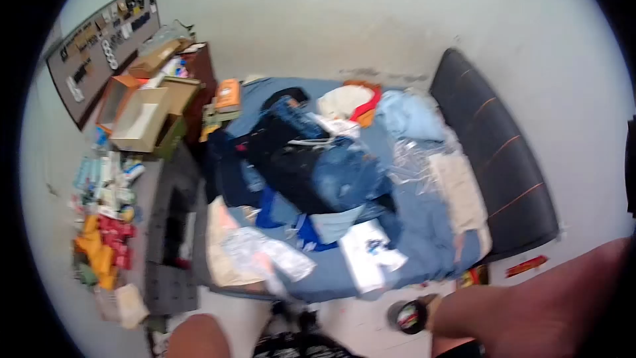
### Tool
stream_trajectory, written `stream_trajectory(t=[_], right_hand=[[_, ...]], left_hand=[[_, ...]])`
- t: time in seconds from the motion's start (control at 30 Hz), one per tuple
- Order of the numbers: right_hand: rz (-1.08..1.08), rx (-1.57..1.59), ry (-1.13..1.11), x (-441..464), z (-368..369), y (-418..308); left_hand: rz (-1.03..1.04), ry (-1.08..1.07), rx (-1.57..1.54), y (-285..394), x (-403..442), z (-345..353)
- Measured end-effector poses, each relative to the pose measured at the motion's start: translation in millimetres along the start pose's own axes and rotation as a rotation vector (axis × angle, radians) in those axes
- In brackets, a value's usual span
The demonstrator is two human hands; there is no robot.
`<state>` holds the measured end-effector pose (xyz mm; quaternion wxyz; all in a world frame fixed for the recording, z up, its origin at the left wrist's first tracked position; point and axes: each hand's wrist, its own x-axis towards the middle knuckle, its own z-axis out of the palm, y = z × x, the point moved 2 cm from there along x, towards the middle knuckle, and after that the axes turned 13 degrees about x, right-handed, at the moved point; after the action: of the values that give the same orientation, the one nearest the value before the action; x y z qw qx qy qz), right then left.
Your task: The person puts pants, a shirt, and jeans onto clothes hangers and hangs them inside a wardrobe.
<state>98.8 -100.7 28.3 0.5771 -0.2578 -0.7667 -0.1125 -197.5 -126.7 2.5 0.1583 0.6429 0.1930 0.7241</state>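
Observation:
Neither of my hands can be made out. Bare skin, rounded like a knee, shows at the bottom left, and a larger blurred bare limb enters from the lower right; no fingers show on either. Between them is black patterned cloth (298, 346). Ahead, a bed with a blue sheet (424, 215) bears a loose pile of clothes: dark garments (285, 166), blue denim (348, 176), a light blue garment (407, 116) and a white garment with a dark print (361, 252). Pale patterned cloth (265, 252) lies at the near left edge.
A black padded headboard (493, 159) stands at the right. Open boxes (142, 119) and a grey unit (169, 278) are at the left, beside yellow cloth (96, 252). A round dark container (407, 317) is on the floor, with a red packet (527, 266) farther right.

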Motion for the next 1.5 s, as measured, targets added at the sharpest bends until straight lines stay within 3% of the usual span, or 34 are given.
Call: stream_trajectory(t=[0.33,0.67,1.07,1.23,1.27,1.33,1.4,1.43,1.5], right_hand=[[0.002,0.006,-0.003,25.6,77.6,-3.1],[-0.052,0.09,-0.027,31.8,75.2,14.7],[-0.038,0.247,0.011,53.3,113.1,24.5],[0.142,0.332,0.082,12.5,196.2,96.7],[0.271,0.337,0.079,-13.8,221.6,134.3],[0.51,0.347,0.093,-55.4,242.1,121.1],[1.042,0.504,0.198,-176.1,293.0,181.1],[1.143,0.351,0.084,-232.7,302.1,197.9],[1.351,0.46,0.019,-352.2,302.7,211.5]], left_hand=[[-0.052,0.021,0.113,-26.9,17.1,-81.1],[0.253,0.105,0.194,30.9,26.3,-70.9],[0.236,0.216,0.318,37.9,33.2,-84.1],[-0.057,0.361,0.42,-87.2,-1.0,-81.3],[-0.161,0.371,0.436,-142.2,-13.2,-70.1],[-0.341,0.479,0.401,-165.4,-52.8,-81.0],[-0.647,0.47,0.387,-252.2,-106.2,-62.4],[-0.818,0.433,0.372,-295.8,-146.8,-50.5],[-1.124,0.224,0.419,-378.7,-231.4,-26.9]])
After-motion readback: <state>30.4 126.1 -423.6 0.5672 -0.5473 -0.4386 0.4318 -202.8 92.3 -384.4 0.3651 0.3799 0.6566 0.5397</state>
